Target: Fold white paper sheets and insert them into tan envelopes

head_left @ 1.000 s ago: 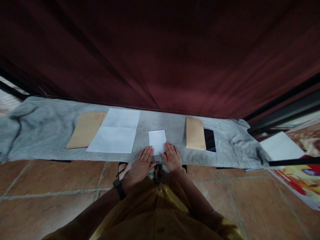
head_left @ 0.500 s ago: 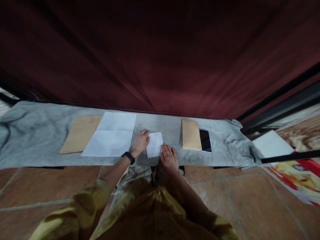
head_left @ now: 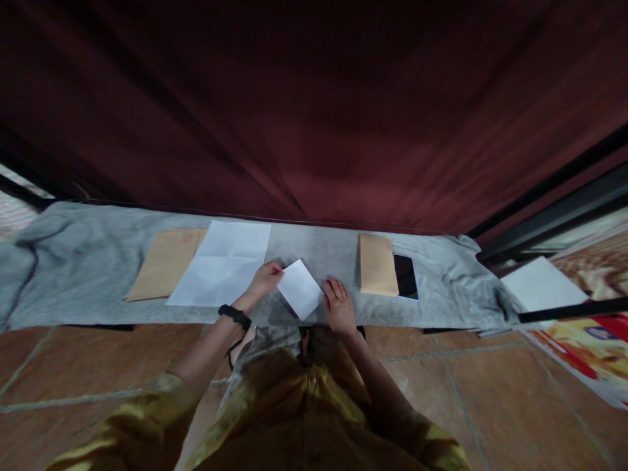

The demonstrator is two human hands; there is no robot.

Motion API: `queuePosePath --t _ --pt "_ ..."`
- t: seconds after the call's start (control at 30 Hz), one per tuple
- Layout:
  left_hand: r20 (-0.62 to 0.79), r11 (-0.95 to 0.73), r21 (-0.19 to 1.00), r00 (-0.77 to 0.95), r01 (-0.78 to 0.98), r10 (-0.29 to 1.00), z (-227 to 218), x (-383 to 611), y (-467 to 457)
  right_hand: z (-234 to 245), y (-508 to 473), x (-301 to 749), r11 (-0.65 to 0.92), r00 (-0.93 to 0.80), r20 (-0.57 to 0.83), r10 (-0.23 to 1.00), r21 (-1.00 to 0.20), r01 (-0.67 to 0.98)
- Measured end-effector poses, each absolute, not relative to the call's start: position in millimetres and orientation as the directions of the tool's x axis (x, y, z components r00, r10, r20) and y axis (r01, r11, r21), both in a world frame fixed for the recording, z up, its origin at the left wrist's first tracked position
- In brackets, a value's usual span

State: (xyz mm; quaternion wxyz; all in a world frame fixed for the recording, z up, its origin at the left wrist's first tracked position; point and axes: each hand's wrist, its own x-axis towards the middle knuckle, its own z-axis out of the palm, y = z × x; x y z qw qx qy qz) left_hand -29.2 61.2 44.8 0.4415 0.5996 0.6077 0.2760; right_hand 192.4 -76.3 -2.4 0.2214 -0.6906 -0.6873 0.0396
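A small folded sheet of white paper point(head_left: 301, 290) lies turned like a diamond on the grey cloth in front of me. My left hand point(head_left: 265, 277), with a dark band on the wrist, pinches its left corner between thumb and fingers. At the opposite corner my right hand point(head_left: 339, 306) rests on the cloth, fingers stretched out and the thumb side by the paper's edge. Left of the hands a large white sheet point(head_left: 220, 265) with a crease across it overlaps a brown envelope point(head_left: 164, 265).
Right of my hands lie a smaller brown envelope point(head_left: 379, 265) and a phone point(head_left: 405, 277) with a dark screen. The grey cloth point(head_left: 451, 288) covers a narrow bench. A dark red curtain point(head_left: 314, 131) hangs behind it. At far right are a dark metal frame, a white sheet point(head_left: 544, 284) and a colourful box point(head_left: 583, 347).
The folded paper has turned from nearly square-on to a diamond. My left hand has moved slightly left and now pinches its corner. The right hand has shifted slightly right.
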Motion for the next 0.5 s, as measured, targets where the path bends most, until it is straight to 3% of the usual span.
queuePosePath --t 0.13,0.27,0.5 --pt "-0.263 0.253 0.927 -0.003 0.278 0.965 45.8 -36.6 34.8 12.8 -65.0 194.6 0.050 0.087 0.301 0.950 -0.418 0.907" --pt "-0.324 0.329 0.934 -0.061 0.136 0.944 37.7 -24.9 13.4 26.6 -59.2 176.3 0.137 0.009 0.320 0.947 -0.430 0.893" --pt "-0.381 0.386 0.913 -0.059 0.134 0.923 25.1 -3.5 0.0 15.7 -60.6 133.4 0.257 -0.166 0.247 0.955 -0.402 0.879"
